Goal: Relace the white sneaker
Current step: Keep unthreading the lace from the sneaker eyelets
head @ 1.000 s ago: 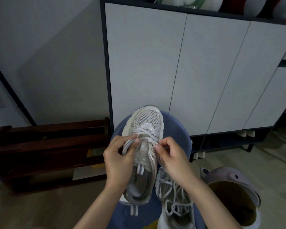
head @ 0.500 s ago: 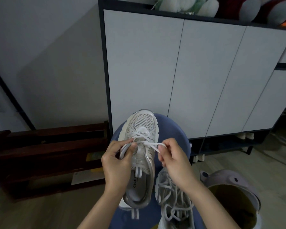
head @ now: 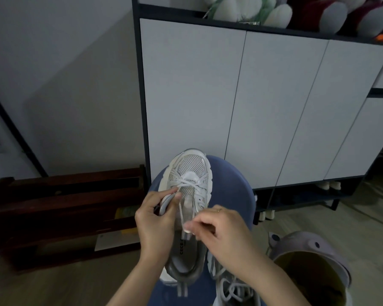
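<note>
Sneaker (head: 187,195) in white mesh lies on a blue stool (head: 230,180), toe pointing to 12 o'clock and heel toward the person at 6 o'clock. It looks light and soft in the upper, stiffer at the thick sole, so it should be steadied by the side wall or the eyelet edge, not the mesh. Only the lowest eyelets near the toe carry a crossing; the rest of the tongue is bare, so the lacing appears to be at an early stage.

Left hand (head: 155,219) sits at 9 o'clock of the shoe, fingers curled round the left side wall with the thumb and forefinger closed near the eyelet row (whether they also pinch a lace end there cannot be told). Right hand (head: 221,230) is at 4 o'clock of the tongue, thumb and forefinger pinched together on the lace (head: 181,212), which runs as 1 thin, limp strand from the crossing down to that pinch. A lace this thin should slip easily, and is best held close to its tip for threading.

A 2nd sneaker (head: 232,286), already laced, lies at 5 o'clock, touching the first. A lilac bin (head: 307,246) stands at 4 o'clock, a dark wooden rack (head: 64,206) at 9 o'clock, and a white cabinet (head: 252,102) at 12 o'clock.
</note>
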